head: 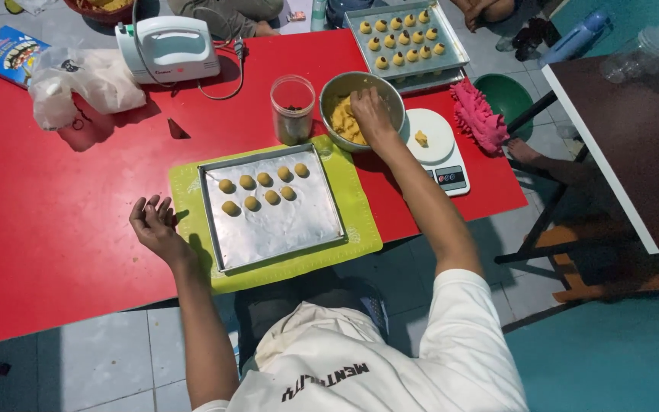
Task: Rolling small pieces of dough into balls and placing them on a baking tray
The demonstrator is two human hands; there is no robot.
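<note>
Eight dough balls (pixel 262 189) sit in two rows on my foil-lined tray (pixel 299 229). My right hand (pixel 371 113) dips into the metal bowl (pixel 345 82) of yellow dough (pixel 342 122); its fingertips are buried, so I cannot tell their grip. My left hand (pixel 155 225) rests loosely curled, holding nothing, on the red table (pixel 55 214) beside the tray. What fills the clear jar (pixel 293 109) is too dark to make out.

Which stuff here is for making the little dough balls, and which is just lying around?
In use:
right hand in the dough bowl
near tray with dough balls
green mat
scale with a dough lump
left hand, resting on the table

Lying about:
mixer
plastic bag
pink duster
blue box
</note>
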